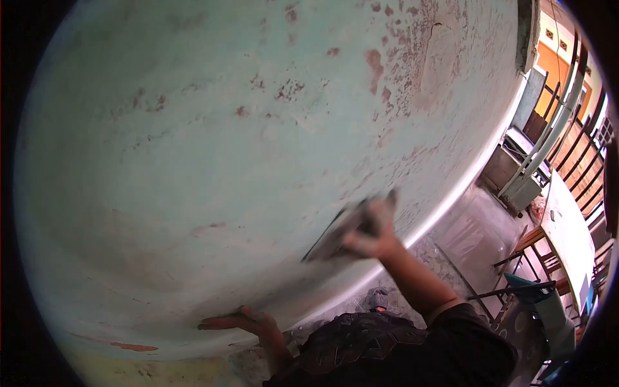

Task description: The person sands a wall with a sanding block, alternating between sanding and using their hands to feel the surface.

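A large wall [213,161] with worn pale green paint fills most of the view, marked by reddish-brown chips and rough patches. My right hand [374,232] is closed around a flat grey sheet with a dark edge [329,240], held against or very close to the wall's lower part. Motion blurs both, and the sheet's exact kind cannot be made out. Lower and to the left, my left hand [248,320] is open, its fingers stretched out along the wall with nothing in them.
At the right stand a long white-topped table [567,226], a dark chair [545,309] and a railing [583,161]. Pale pipes [558,126] rise near a concrete block [519,193]. Debris-speckled floor [445,258] runs along the wall's base. A reddish bare strip [134,347] marks the wall's lower left.
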`<action>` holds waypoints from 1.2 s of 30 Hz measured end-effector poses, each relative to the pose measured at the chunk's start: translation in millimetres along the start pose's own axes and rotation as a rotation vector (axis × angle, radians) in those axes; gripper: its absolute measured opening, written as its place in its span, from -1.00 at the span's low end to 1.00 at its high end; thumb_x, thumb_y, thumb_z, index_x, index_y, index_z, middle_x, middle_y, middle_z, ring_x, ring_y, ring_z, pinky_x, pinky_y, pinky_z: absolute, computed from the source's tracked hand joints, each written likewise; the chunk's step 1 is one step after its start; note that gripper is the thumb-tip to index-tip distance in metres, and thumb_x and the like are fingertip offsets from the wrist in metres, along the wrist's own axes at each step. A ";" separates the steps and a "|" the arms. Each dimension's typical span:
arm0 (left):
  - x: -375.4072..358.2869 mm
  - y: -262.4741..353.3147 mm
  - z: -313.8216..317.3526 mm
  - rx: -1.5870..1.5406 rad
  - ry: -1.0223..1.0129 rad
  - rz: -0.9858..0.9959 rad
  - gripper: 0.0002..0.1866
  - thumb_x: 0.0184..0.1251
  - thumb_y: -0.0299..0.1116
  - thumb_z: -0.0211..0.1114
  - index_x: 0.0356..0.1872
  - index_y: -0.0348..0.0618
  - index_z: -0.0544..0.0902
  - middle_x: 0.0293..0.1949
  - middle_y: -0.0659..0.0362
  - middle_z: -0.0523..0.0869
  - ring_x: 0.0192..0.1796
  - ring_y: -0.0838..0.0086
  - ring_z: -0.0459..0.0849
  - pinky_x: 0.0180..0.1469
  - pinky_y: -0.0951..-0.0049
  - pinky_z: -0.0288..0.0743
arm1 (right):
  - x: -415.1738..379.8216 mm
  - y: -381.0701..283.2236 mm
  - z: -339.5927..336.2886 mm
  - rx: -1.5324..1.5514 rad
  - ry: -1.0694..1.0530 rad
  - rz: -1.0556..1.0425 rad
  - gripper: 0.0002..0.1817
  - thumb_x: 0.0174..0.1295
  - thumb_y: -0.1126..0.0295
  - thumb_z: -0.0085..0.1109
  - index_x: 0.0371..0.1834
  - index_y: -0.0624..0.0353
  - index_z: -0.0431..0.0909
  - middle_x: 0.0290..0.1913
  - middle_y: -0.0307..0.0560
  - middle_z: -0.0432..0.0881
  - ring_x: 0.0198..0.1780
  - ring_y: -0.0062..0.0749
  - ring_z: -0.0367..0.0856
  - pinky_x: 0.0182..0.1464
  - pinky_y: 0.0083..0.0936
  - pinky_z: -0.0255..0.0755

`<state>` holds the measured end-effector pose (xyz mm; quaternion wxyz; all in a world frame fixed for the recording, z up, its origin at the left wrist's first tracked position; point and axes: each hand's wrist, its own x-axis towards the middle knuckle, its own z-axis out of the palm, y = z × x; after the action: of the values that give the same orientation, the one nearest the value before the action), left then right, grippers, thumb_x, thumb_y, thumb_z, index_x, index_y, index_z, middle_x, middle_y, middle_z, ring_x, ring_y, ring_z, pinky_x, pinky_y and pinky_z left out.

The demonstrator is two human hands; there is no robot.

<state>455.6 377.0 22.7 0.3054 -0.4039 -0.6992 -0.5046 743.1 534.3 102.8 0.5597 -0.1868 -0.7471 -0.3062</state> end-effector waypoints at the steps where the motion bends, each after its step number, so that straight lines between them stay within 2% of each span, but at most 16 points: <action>1: -1.1 -2.3 -1.9 0.047 -0.006 0.042 -0.05 0.45 0.20 -0.26 0.39 -0.47 -0.45 0.43 -0.30 -0.53 0.49 -0.09 -0.56 0.40 -0.09 -0.58 | 19.7 12.7 -5.6 0.026 0.111 0.126 -0.08 -0.11 -0.28 0.33 0.38 -0.26 0.27 0.44 0.34 0.04 0.45 0.17 0.04 0.41 0.26 -0.30; 3: 0.8 1.6 1.5 0.007 0.000 0.022 -0.05 0.46 0.19 -0.26 0.39 -0.47 -0.45 0.43 -0.30 -0.53 0.48 -0.10 -0.56 0.40 -0.10 -0.58 | 53.7 40.4 -19.9 0.005 0.222 0.335 0.14 -0.12 -0.39 0.26 0.45 0.09 0.09 0.42 0.52 -0.05 0.44 0.36 -0.03 0.38 0.31 -0.28; 6: -0.8 0.4 -0.7 -0.016 0.012 0.017 -0.08 0.46 0.15 -0.24 0.40 -0.44 -0.43 0.44 -0.27 -0.52 0.48 -0.10 -0.56 0.40 -0.12 -0.59 | 37.5 19.2 -5.8 -0.032 0.166 0.246 0.12 -0.14 -0.41 0.25 0.44 0.02 0.12 0.40 0.53 -0.01 0.45 0.34 -0.02 0.40 0.28 -0.28; 8: -0.1 0.7 -1.9 0.004 0.017 0.037 -0.09 0.47 0.13 -0.21 0.42 -0.41 -0.41 0.45 -0.23 -0.51 0.48 -0.08 -0.57 0.40 -0.14 -0.60 | -0.9 -18.1 0.8 0.030 0.006 0.161 -0.37 0.07 -0.09 0.30 0.25 -0.33 0.39 0.42 0.29 0.13 0.47 0.17 0.01 0.41 0.26 -0.34; 10: 1.1 6.3 -4.3 0.041 -0.023 0.006 -0.06 0.45 0.18 -0.25 0.40 -0.45 -0.44 0.42 -0.32 -0.54 0.47 -0.17 -0.55 0.40 -0.13 -0.57 | 3.0 -36.8 6.4 0.133 0.059 0.105 -0.53 0.16 0.06 0.26 0.17 -0.39 0.45 0.43 0.18 0.16 0.49 0.08 0.02 0.42 0.26 -0.39; 11: 1.1 8.7 -4.3 0.052 -0.015 0.002 -0.06 0.45 0.18 -0.25 0.40 -0.45 -0.44 0.42 -0.32 -0.54 0.47 -0.17 -0.55 0.40 -0.13 -0.57 | 0.0 -21.4 -3.4 0.081 -0.066 0.103 -0.52 0.17 0.05 0.25 0.19 -0.43 0.43 0.44 0.16 0.14 0.49 0.03 0.02 0.43 0.25 -0.40; 12: 1.9 9.7 -4.5 0.029 -0.023 -0.015 -0.03 0.43 0.21 -0.23 0.40 -0.44 -0.44 0.42 -0.32 -0.54 0.47 -0.17 -0.55 0.40 -0.15 -0.57 | 0.9 -1.4 1.3 0.077 0.078 0.079 -0.35 0.13 0.01 0.28 0.32 -0.36 0.31 0.44 0.22 0.10 0.49 0.05 0.02 0.43 0.24 -0.38; 14: 3.5 12.1 -6.6 0.021 -0.031 -0.023 0.00 0.41 0.24 -0.21 0.40 -0.43 -0.45 0.41 -0.33 -0.54 0.47 -0.18 -0.55 0.39 -0.16 -0.57 | 44.8 24.2 -9.3 0.022 0.206 0.218 0.15 -0.07 -0.18 0.39 0.47 0.19 -0.02 0.44 0.38 -0.04 0.48 0.10 0.00 0.42 0.11 -0.10; 16: 3.6 12.8 -9.2 -0.038 -0.055 -0.057 0.06 0.35 0.31 -0.17 0.41 -0.41 -0.45 0.41 -0.35 -0.54 0.46 -0.22 -0.55 0.38 -0.22 -0.53 | 48.3 31.8 -17.8 0.144 0.269 0.564 0.20 -0.05 -0.16 0.39 0.47 0.25 -0.16 0.45 0.27 -0.11 0.49 0.04 -0.05 0.42 -0.09 0.02; 22: -2.8 2.2 -13.6 -0.008 -0.108 -0.003 0.11 0.28 0.37 -0.07 0.43 -0.30 -0.44 0.40 -0.36 -0.56 0.45 -0.27 -0.56 0.36 -0.31 -0.45 | 15.2 -43.4 7.8 0.009 0.011 -0.005 0.09 -0.04 -0.23 0.34 0.45 0.12 0.02 0.45 0.34 -0.01 0.49 0.14 -0.06 0.41 0.32 -0.38; 24: -3.8 1.9 -14.8 -0.025 -0.116 0.004 0.13 0.26 0.36 -0.03 0.44 -0.29 -0.44 0.39 -0.37 -0.57 0.44 -0.29 -0.56 0.34 -0.34 -0.45 | -0.3 -19.8 -0.5 -0.025 -0.049 -0.024 0.09 -0.04 -0.19 0.35 0.46 0.13 0.01 0.46 0.31 -0.02 0.49 0.11 -0.04 0.43 0.23 -0.32; 26: -2.2 -3.4 -19.7 -0.038 -0.136 0.042 0.15 0.24 0.36 0.00 0.44 -0.28 -0.44 0.39 -0.37 -0.57 0.44 -0.31 -0.57 0.32 -0.38 -0.45 | 7.3 5.7 0.9 0.090 0.182 0.178 0.14 -0.04 -0.16 0.37 0.47 0.22 -0.07 0.47 0.29 -0.05 0.49 0.05 -0.05 0.46 0.07 -0.23; 29: -4.5 -11.6 -28.7 0.021 -0.233 0.079 0.17 0.21 0.36 0.05 0.44 -0.26 -0.43 0.37 -0.40 -0.59 0.42 -0.38 -0.57 0.28 -0.45 -0.43 | 24.6 1.6 -15.6 0.124 0.237 0.688 0.24 -0.05 -0.14 0.37 0.46 0.36 -0.23 0.47 0.26 -0.07 0.49 -0.02 -0.08 0.45 -0.12 -0.10; 32: -5.1 -15.0 -31.4 0.080 -0.267 0.153 0.20 0.17 0.34 0.14 0.45 -0.23 -0.42 0.36 -0.42 -0.60 0.40 -0.42 -0.58 0.25 -0.49 -0.41 | 9.5 -36.5 16.8 0.030 0.175 0.286 0.20 -0.08 -0.16 0.39 0.48 0.23 -0.11 0.48 0.32 -0.12 0.48 0.22 -0.09 0.43 0.13 -0.21; 34: -4.3 -15.7 -33.9 0.048 -0.274 0.152 0.24 0.12 0.27 0.27 0.45 -0.22 -0.42 0.36 -0.41 -0.60 0.41 -0.42 -0.57 0.25 -0.49 -0.36 | -14.0 -85.3 24.4 0.148 0.062 0.279 0.11 -0.15 -0.27 0.38 0.48 -0.24 0.00 0.46 0.35 -0.05 0.48 0.25 -0.05 0.40 0.27 -0.34; 36: -1.0 -14.6 -38.9 0.065 -0.298 0.168 0.26 0.10 0.24 0.32 0.46 -0.22 -0.40 0.37 -0.41 -0.59 0.41 -0.42 -0.55 0.25 -0.49 -0.33 | -33.0 -96.8 30.8 0.078 0.020 0.272 0.09 -0.17 -0.29 0.38 0.47 -0.35 0.02 0.45 0.37 -0.03 0.47 0.24 -0.04 0.41 0.26 -0.32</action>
<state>444.0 337.3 27.0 0.2524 -0.5210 -0.7166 -0.3890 670.8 485.1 41.7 0.6104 -0.2612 -0.7205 -0.2002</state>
